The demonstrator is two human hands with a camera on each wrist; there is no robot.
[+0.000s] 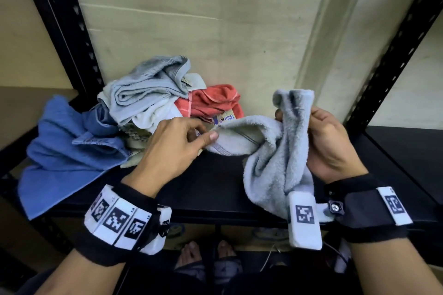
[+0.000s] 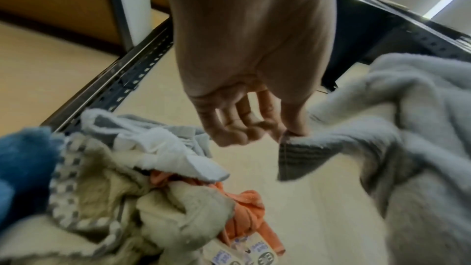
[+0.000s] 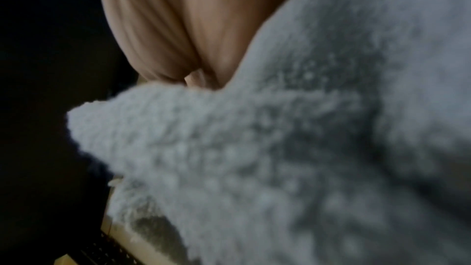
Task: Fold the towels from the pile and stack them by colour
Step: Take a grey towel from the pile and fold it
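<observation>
- Pale grey towel (image 1: pixel 275 141): held in the air at centre right of the head view, above the front of the black shelf (image 1: pixel 215 187); it hangs bunched and unfolded, its lower part draping toward the bottom of the frame.
- Left hand (image 1: pixel 177 143): at frame centre, its grip pinches one banded corner of the pale grey towel between thumb and fingertips; the left wrist view shows the same corner (image 2: pixel 300 152) caught under the thumb at centre frame.
- Right hand (image 1: pixel 328 141): at centre right, its grip is closed round the gathered upper part of the towel, fingers curled behind the cloth; the right wrist view is filled by blurred towel pile and adds little.
- Pile (image 1: pixel 148 108): at centre left, on the back of the shelf, loose and crumpled. It contains a second grey towel (image 1: pixel 148 86) on top, a white towel (image 1: pixel 158 112) below it, a red towel (image 1: pixel 213 100) to the right bearing a paper label, a cream checked towel (image 2: pixel 102 188), and a blue towel (image 1: pixel 64 148) spilling over the shelf's left front edge.
- Progress, as judged: early. No folded towel and no colour stack is visible anywhere; the held towel is probably being opened out by its corners before a first fold.
- Remaining: fold this towel, set it down, then fold everything in the pile and sort by colour.
</observation>
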